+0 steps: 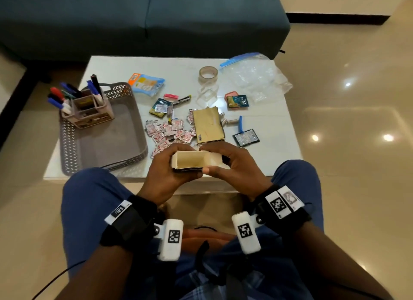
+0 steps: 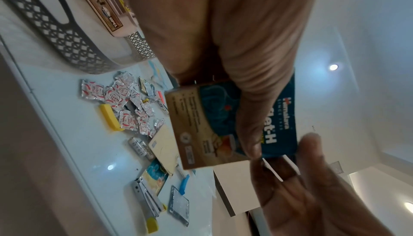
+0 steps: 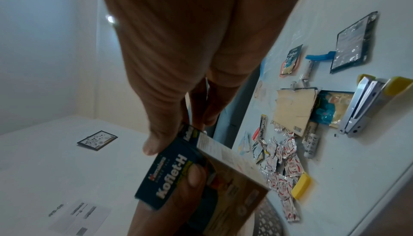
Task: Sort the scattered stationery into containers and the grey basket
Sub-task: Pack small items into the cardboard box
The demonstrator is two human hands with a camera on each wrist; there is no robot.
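Observation:
Just above the table's near edge, both hands hold a small open cardboard box (image 1: pixel 194 162) whose pale inside looks empty. My left hand (image 1: pixel 166 165) grips its left end, thumb along the near side. My right hand (image 1: pixel 234 163) grips the right end by the flap. In the left wrist view the box (image 2: pixel 201 126) shows blue and tan printing, and the right wrist view shows the same box (image 3: pixel 225 178). The grey basket (image 1: pixel 107 143) sits at the table's left, with a pen holder (image 1: pixel 89 113) full of markers standing in its far corner.
Silver sachets (image 1: pixel 169 132), a brown card piece (image 1: pixel 207 125), batteries (image 2: pixel 140 147), a stapler (image 2: pixel 147 199), a yellow clip (image 2: pixel 109 118) and a blue clip (image 1: pixel 241 122) lie scattered mid-table. A tape roll (image 1: pixel 208 73) and a zip bag (image 1: pixel 254 76) lie farther back. A dark sofa stands behind.

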